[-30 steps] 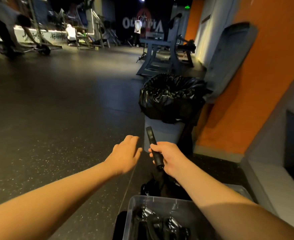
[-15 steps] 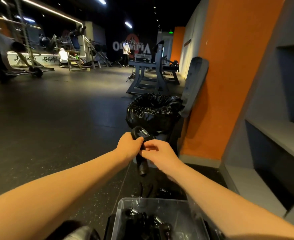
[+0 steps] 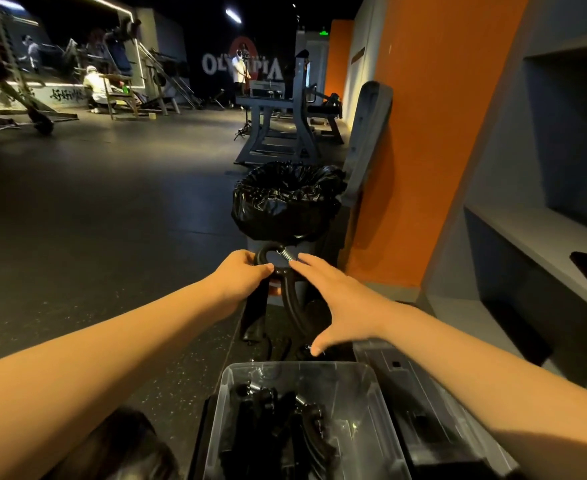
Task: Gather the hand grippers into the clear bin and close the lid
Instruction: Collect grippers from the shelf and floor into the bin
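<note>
Floor: loose grippers lie just beyond the clear bin, which already holds several. Lid off, lying just right of the bin. My left hand grasps one hand gripper aloft. Right hand released, fingers spread beside it. Judged roughly midway.

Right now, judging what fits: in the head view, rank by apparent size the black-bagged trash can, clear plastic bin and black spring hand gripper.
1-2. clear plastic bin, black-bagged trash can: unsure, bin nearer and cropped.
3. black spring hand gripper.
</note>
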